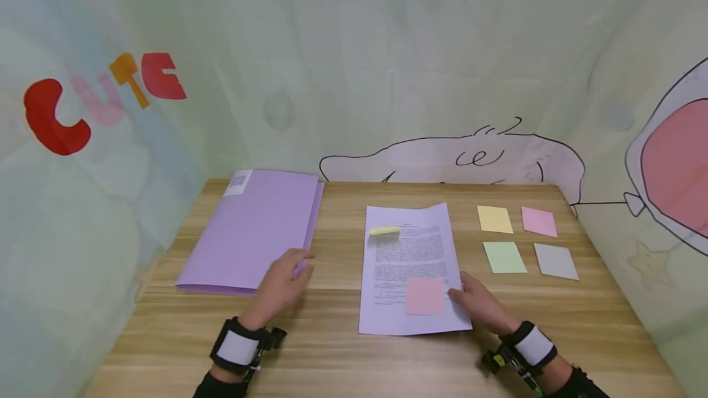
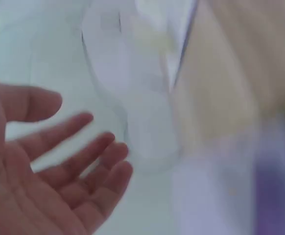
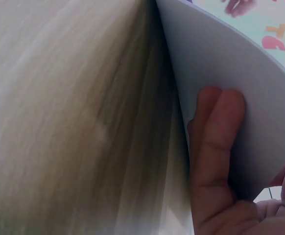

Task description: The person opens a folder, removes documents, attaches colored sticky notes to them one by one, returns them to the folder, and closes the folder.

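Note:
A printed sheet [image 1: 409, 250] lies at the table's middle, with a pink sticky note [image 1: 424, 295] on its lower part and a small yellow flag [image 1: 385, 231] near its top. My right hand [image 1: 470, 293] pinches the sheet's lower right edge. In the right wrist view its fingers [image 3: 216, 147] are under the lifted, curved paper [image 3: 230, 63]. My left hand [image 1: 293, 269] hovers by the near right corner of a closed purple folder [image 1: 254, 229]. Its fingers [image 2: 79, 156] are spread and hold nothing.
Four sticky-note pads lie right of the sheet: yellow [image 1: 495, 219], pink [image 1: 539, 222], green [image 1: 504, 257] and grey [image 1: 555, 261]. The wooden table [image 1: 332, 349] is walled in by printed curtains at the back and both sides. Bare wood shows along the front edge.

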Action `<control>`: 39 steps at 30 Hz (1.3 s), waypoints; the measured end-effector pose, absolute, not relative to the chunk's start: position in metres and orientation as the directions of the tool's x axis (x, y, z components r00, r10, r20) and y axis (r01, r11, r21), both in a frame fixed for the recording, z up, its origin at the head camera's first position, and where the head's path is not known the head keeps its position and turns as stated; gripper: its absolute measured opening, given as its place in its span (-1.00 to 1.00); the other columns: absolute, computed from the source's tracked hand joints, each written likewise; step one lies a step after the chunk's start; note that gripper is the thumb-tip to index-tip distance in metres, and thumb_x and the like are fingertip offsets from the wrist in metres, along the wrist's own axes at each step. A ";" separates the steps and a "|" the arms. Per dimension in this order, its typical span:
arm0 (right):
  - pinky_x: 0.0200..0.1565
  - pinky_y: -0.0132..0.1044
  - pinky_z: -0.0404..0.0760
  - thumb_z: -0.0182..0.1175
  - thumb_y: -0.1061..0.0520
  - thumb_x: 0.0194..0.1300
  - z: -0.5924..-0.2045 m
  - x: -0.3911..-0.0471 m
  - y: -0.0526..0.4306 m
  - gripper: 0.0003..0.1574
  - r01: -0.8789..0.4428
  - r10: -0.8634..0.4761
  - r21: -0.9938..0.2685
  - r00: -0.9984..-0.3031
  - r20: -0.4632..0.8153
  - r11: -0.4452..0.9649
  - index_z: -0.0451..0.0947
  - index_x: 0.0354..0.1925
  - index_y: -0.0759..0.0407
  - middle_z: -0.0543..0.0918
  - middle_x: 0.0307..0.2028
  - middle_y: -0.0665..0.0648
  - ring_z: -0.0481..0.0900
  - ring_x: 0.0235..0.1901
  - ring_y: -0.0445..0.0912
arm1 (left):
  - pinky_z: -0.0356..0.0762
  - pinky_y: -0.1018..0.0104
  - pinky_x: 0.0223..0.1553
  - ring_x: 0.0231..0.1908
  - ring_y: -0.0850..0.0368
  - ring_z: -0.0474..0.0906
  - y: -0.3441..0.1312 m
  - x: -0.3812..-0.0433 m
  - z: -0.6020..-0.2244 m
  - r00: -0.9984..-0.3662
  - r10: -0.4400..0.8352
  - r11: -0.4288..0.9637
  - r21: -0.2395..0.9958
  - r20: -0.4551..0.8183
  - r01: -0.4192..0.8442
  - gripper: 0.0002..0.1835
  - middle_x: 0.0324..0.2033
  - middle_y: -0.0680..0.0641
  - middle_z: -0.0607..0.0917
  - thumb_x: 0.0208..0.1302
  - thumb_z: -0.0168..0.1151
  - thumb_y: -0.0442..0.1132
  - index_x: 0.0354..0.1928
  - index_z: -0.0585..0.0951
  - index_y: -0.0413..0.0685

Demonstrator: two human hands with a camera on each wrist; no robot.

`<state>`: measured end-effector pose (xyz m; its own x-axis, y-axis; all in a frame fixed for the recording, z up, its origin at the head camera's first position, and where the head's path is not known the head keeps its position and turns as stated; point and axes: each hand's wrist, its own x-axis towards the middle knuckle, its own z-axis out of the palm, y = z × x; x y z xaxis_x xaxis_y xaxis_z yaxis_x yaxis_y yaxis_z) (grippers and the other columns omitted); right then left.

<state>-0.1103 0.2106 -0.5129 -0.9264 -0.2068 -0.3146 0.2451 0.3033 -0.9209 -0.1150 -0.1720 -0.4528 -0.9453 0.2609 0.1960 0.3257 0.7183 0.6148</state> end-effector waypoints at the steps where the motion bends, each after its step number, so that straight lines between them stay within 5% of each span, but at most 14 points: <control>1: -0.30 -0.15 0.56 -0.15 0.40 0.34 -0.513 -0.111 0.210 -0.46 0.246 -0.197 -0.919 -0.929 -0.315 0.308 0.13 0.27 0.50 0.59 -0.10 0.30 0.59 -0.29 0.02 | 0.42 -0.06 0.01 0.05 -0.22 0.45 -0.183 -0.114 -0.447 -0.939 0.257 0.764 0.546 0.229 0.342 -0.71 0.01 -0.28 0.55 0.24 0.15 -0.38 0.01 0.58 -0.27; 5: -0.31 -0.16 0.55 -0.14 0.39 0.34 -0.514 -0.111 0.209 -0.46 0.247 -0.183 -0.916 -0.932 -0.314 0.315 0.14 0.27 0.49 0.59 -0.10 0.29 0.58 -0.30 0.01 | 0.12 -0.29 0.15 0.20 -0.43 0.18 -0.222 -0.109 -0.430 -0.954 0.252 0.899 0.324 0.165 0.294 -0.51 0.17 -0.45 0.35 0.06 0.22 -0.38 0.11 0.52 -0.28; 11: -0.29 -0.17 0.54 -0.13 0.38 0.34 -0.515 -0.109 0.211 -0.45 0.249 -0.179 -0.912 -0.931 -0.318 0.327 0.15 0.28 0.47 0.59 -0.10 0.28 0.58 -0.30 0.00 | -0.20 -0.50 0.11 0.23 -0.64 -0.14 -0.273 -0.104 -0.423 -0.986 0.156 0.966 0.215 -0.060 0.140 -0.14 0.23 -0.65 0.06 -0.16 0.47 -0.23 0.26 0.35 -0.29; 16: -0.29 -0.18 0.53 -0.12 0.38 0.34 -0.516 -0.107 0.213 -0.45 0.252 -0.166 -0.906 -0.932 -0.322 0.339 0.15 0.28 0.47 0.60 -0.11 0.26 0.58 -0.30 0.00 | -0.11 -0.49 0.09 0.18 -0.70 -0.09 -0.305 -0.104 -0.431 -0.989 0.126 0.964 0.245 -0.081 0.103 -0.07 0.21 -0.72 0.00 -0.18 0.47 -0.32 0.29 0.24 -0.40; 22: -0.31 -0.17 0.55 -0.14 0.37 0.37 -0.514 -0.107 0.216 -0.47 0.240 -0.189 -0.915 -0.931 -0.311 0.323 0.13 0.28 0.48 0.60 -0.13 0.28 0.60 -0.30 0.01 | 0.13 -0.35 0.09 0.16 -0.59 0.10 -0.325 -0.111 -0.456 -0.987 0.163 0.952 0.263 -0.002 0.157 -0.26 0.20 -0.65 0.14 0.06 0.26 -0.41 0.29 0.21 -0.49; 30: -0.34 -0.14 0.58 -0.15 0.35 0.40 -0.509 -0.107 0.214 -0.46 0.226 -0.239 -0.924 -0.922 -0.305 0.308 0.08 0.30 0.48 0.59 -0.13 0.30 0.61 -0.33 0.02 | 0.04 -0.39 0.11 0.17 -0.62 0.03 -0.333 -0.111 -0.472 -0.993 0.116 0.965 0.235 0.022 0.118 -0.27 0.21 -0.64 0.12 -0.03 0.18 -0.49 0.26 0.23 -0.53; 39: -0.33 -0.16 0.58 -0.16 0.34 0.41 -0.514 -0.108 0.215 -0.45 0.219 -0.246 -0.921 -0.920 -0.305 0.322 0.06 0.32 0.46 0.58 -0.11 0.29 0.61 -0.32 0.00 | 0.10 -0.35 0.12 0.13 -0.65 0.08 -0.341 -0.118 -0.486 -0.992 0.093 0.984 0.148 0.080 0.104 -0.36 0.17 -0.69 0.14 0.08 0.01 -0.58 0.27 0.15 -0.59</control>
